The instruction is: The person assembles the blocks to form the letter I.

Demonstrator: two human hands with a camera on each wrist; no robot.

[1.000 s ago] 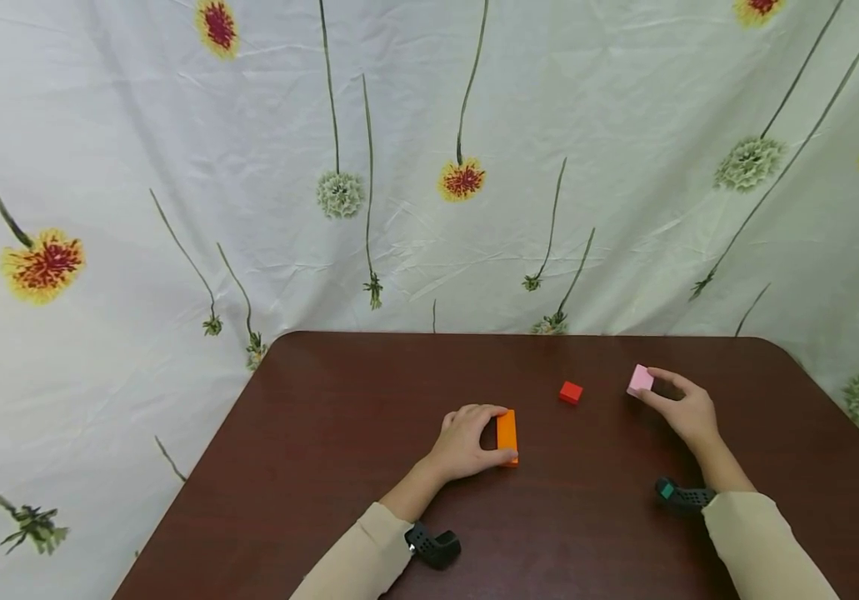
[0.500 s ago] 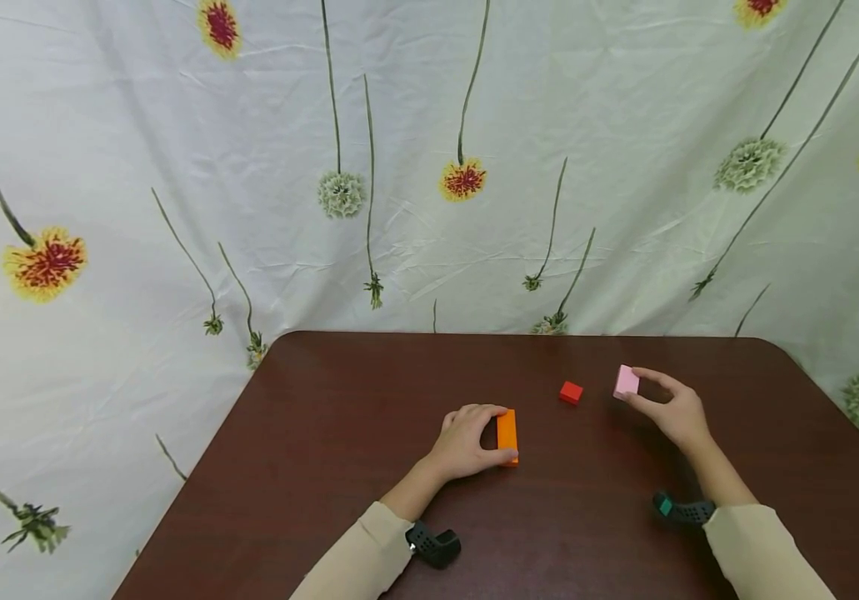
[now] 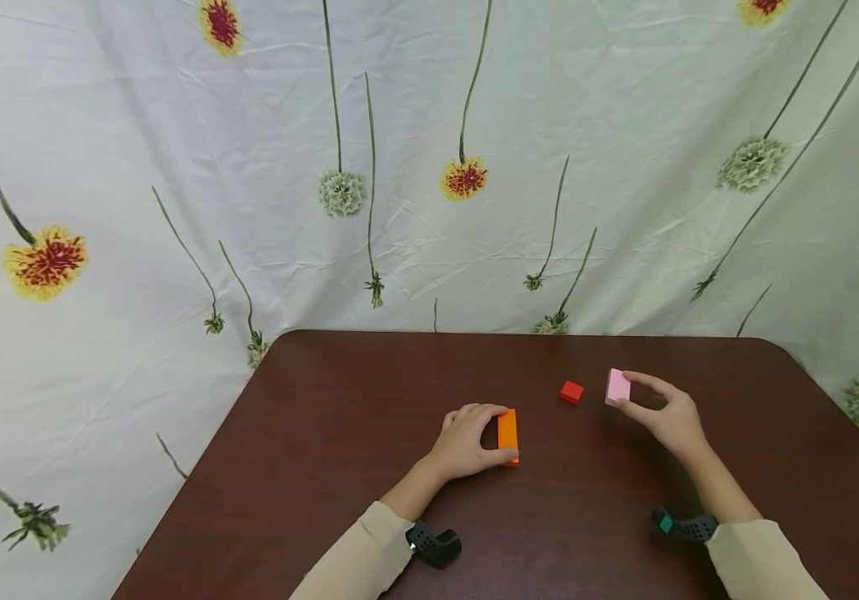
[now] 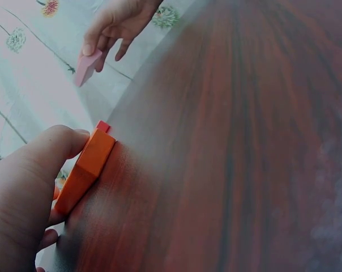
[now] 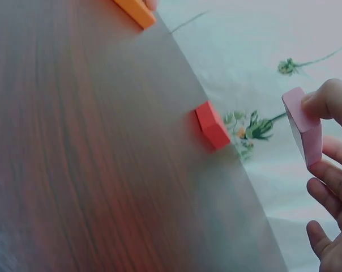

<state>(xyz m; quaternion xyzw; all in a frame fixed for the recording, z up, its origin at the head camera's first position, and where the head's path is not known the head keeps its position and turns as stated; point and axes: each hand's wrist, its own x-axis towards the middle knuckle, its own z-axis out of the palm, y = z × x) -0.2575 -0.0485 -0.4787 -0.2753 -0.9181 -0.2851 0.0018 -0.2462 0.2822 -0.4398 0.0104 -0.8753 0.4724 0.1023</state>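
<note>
My left hand (image 3: 466,444) holds an orange rectangular block (image 3: 507,435) by its two ends, thumb at the near end and fingers at the far end; the block sits on the table in the left wrist view (image 4: 89,164). Between thumb and fingers, my right hand (image 3: 671,414) pinches a pink block (image 3: 618,387). In the right wrist view the pink block (image 5: 302,126) is raised above the tabletop, its other fingers spread loosely below. A small red block (image 3: 571,392) lies on the table between the two hands, just left of the pink one.
The dark brown table (image 3: 339,400) has rounded far corners. Behind it hangs a pale cloth (image 3: 249,167) printed with flowers. A dark band (image 3: 435,546) is on the left wrist and another band (image 3: 686,527) on the right.
My right hand has moved left and slightly nearer with the pink block, bringing it closer to the red block. The left hand and the orange block have stayed put.
</note>
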